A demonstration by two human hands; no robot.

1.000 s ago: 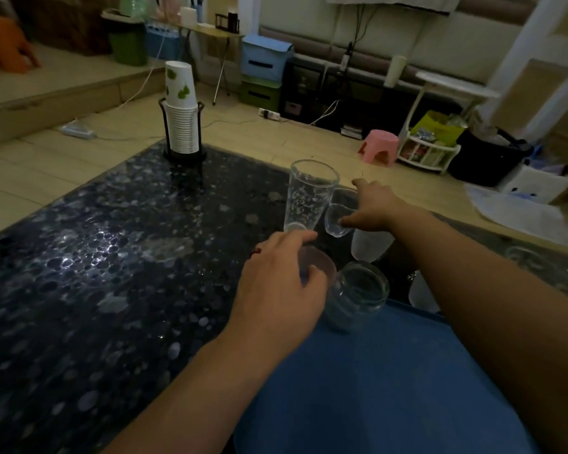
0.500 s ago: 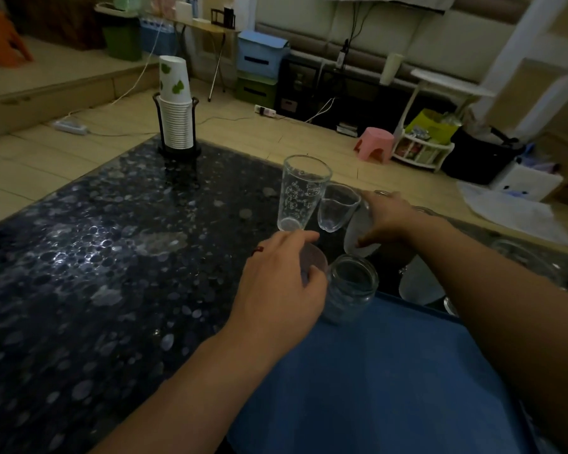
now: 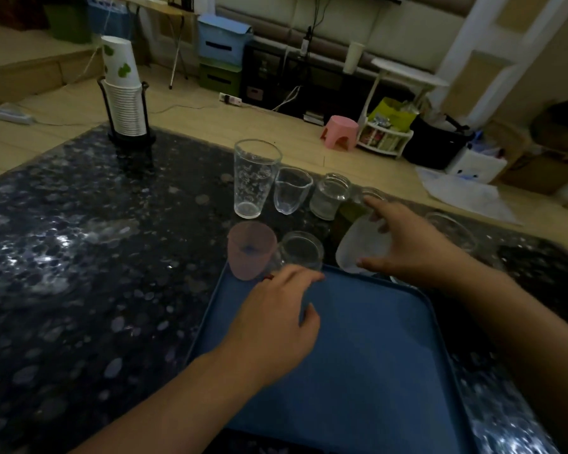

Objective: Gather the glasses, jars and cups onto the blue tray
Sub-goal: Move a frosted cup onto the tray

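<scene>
The blue tray [image 3: 374,371] lies in front of me on the dark speckled table [image 3: 79,290]. My left hand [image 3: 276,326] hovers over the tray's far left part, fingers apart, holding nothing. Just beyond it stand a pink cup [image 3: 251,249] and a clear jar [image 3: 302,252] at the tray's far edge. My right hand [image 3: 404,244] grips a frosted white cup [image 3: 358,247], tilted, at the tray's far rim. Farther back stand a tall clear glass [image 3: 254,178], a small glass [image 3: 291,190] and another jar [image 3: 330,196] in a row.
A stack of paper cups [image 3: 123,93] in a black holder stands at the table's far left corner. More glassware [image 3: 453,231] sits dimly at the right behind my right arm. Beyond the table are a pink stool [image 3: 340,131], boxes and a white rack on the floor.
My left hand has let go of the pink cup and pulled back over the tray. My right hand has drawn the frosted white cup toward the tray's far rim.
</scene>
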